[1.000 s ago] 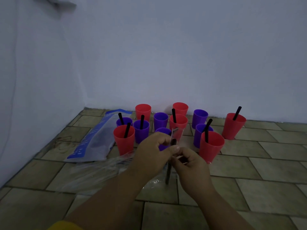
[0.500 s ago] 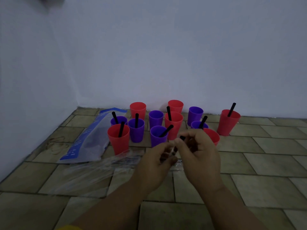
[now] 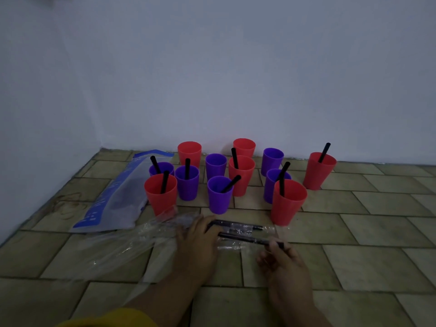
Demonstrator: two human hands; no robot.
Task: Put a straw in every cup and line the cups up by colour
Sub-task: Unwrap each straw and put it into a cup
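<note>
Twelve cups stand on the tiled floor (image 3: 354, 232) near the far wall, six red and six purple, mixed and not in rows by colour. Eight of them already have a black straw: the near left red cup (image 3: 161, 194), the two purple cups behind it (image 3: 161, 168) (image 3: 187, 182), the near middle purple cup (image 3: 220, 195), the red cup in the centre (image 3: 241, 175), the big near right red cup (image 3: 288, 202), the purple cup just behind it (image 3: 273, 182), and the far right red cup (image 3: 319, 171), which stands apart from the others. Four cups have no straw: the two far red cups (image 3: 189, 153) (image 3: 244, 147) and two purple cups (image 3: 215, 165) (image 3: 272, 161). My left hand (image 3: 198, 241) lies flat with the fingers together on the clear plastic wrap (image 3: 122, 251), and presses it on the floor. Under its fingertips one wrapped straw (image 3: 236, 225) lies flat, pointing to the right. My right hand (image 3: 283, 260) pinches the right end of another black straw (image 3: 250, 239) between thumb and fingers; this straw lies almost parallel to the first one, a little nearer to me, still partly in the wrap. To the left of the cups a blue and white bag (image 3: 113, 199) lies flat on the floor, touching the near left red cup or just beside it, I cannot tell which.
</note>
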